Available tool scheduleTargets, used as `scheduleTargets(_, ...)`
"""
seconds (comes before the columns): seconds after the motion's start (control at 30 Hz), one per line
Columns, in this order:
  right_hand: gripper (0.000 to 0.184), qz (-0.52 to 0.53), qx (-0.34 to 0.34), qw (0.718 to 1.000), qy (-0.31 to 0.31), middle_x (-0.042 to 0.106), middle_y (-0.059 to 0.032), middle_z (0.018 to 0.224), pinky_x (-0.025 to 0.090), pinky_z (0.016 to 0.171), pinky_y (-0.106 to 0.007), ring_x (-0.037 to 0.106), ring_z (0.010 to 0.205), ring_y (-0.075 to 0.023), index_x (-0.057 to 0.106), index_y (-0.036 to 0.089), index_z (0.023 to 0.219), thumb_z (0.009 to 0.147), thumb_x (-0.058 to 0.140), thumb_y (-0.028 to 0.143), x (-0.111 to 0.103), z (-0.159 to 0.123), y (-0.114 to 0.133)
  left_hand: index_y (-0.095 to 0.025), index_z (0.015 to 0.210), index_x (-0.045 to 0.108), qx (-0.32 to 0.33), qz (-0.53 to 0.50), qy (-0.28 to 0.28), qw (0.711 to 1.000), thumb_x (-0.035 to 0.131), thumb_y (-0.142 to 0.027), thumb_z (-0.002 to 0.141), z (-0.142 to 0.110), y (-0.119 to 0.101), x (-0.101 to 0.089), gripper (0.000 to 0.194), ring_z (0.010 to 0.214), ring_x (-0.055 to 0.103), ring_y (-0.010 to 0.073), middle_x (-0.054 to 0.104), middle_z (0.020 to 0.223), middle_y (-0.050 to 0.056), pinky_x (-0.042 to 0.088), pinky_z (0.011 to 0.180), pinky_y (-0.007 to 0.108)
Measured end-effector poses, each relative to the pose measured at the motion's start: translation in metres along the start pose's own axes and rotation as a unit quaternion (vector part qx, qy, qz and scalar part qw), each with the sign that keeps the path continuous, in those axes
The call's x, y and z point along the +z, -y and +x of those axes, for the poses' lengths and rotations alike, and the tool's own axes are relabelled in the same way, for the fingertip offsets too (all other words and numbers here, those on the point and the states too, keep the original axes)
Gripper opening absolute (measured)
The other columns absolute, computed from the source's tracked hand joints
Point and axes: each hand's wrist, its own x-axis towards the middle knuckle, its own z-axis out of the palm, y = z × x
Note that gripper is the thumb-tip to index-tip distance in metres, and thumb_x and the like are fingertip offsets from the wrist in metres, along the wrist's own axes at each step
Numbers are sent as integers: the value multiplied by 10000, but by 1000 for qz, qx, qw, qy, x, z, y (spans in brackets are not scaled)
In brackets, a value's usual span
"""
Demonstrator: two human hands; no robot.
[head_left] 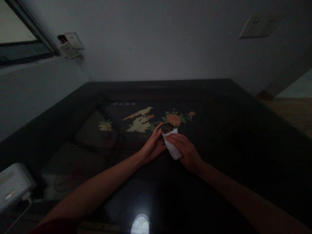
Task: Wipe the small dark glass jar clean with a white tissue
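Near the middle of the dark table, my left hand (154,143) is curled around a small, dark, see-through object (167,127) that looks like a glass. The dim light blurs its outline, and fingers and paper cover much of it. A crumpled white tissue (173,148) is pinched in my right hand (187,151) and lies against the near side of that object. A ring shows on one right finger. Both hands are close together, just in front of the table's painted peony (174,119).
The glossy black table (219,195) carries a picture of a bird (140,112) and flowers and reflects light. At left sits a white box-shaped device (16,185) with a cable (20,216). Wall sockets (258,26) are on the back wall, with more sockets (71,45) by the window.
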Motion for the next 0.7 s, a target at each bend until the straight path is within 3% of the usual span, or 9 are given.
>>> scheduleTargets(0.33,650,-90,-11,995,46,568,-134,1328,429,1045,-475,472,1264,-274,399,175,1427,796,411,16,1,-1,0,-310,1270,481,2,-24,-30,999,596,-354,847,0,0,3,440,1019,598,182,649,1108,17,435,920,336)
scheduleTargets(0.57,541,-161,0,985,69,601,-181,1279,460,1004,-481,535,1198,-302,470,102,1368,830,423,63,5,-1,5,-328,1327,391,14,10,-17,1000,661,-393,794,-3,-2,9,601,1114,577,205,613,1221,35,399,982,358)
scheduleTargets(0.7,537,-156,6,985,74,621,-196,1244,477,978,-482,563,1159,-298,501,65,1325,798,401,31,5,0,6,-297,1313,433,34,18,-18,999,707,-356,768,-5,-2,10,613,1095,585,196,604,1238,43,419,958,336)
